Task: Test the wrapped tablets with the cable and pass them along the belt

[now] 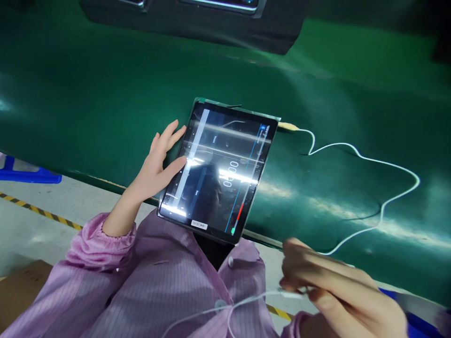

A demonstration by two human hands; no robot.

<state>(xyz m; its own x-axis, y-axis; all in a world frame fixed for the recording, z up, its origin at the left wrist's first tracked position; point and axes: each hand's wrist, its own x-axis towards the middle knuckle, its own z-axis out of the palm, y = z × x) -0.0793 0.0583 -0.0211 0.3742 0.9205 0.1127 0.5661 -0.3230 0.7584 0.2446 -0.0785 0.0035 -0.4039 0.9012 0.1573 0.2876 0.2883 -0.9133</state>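
A black tablet (221, 173) with a lit screen rests on the green surface (105, 94), its near edge hanging past the surface's front edge toward me. My left hand (158, 164) holds its left side, thumb on the screen and fingers spread along the edge. A white cable (369, 162) is plugged into the tablet's far right corner and snakes right across the green surface. My right hand (327, 291), blurred by motion, is closed near my lap on the thin white cable (253, 298). Both arms are in pink striped sleeves (105, 281).
A dark machine housing (197, 21) sits at the back of the green surface. Grey floor with a yellow-black striped line (38, 211) lies below. A blue object (28, 174) is at far left, brown cardboard (17, 291) at bottom left, another blue item (423, 324) at bottom right.
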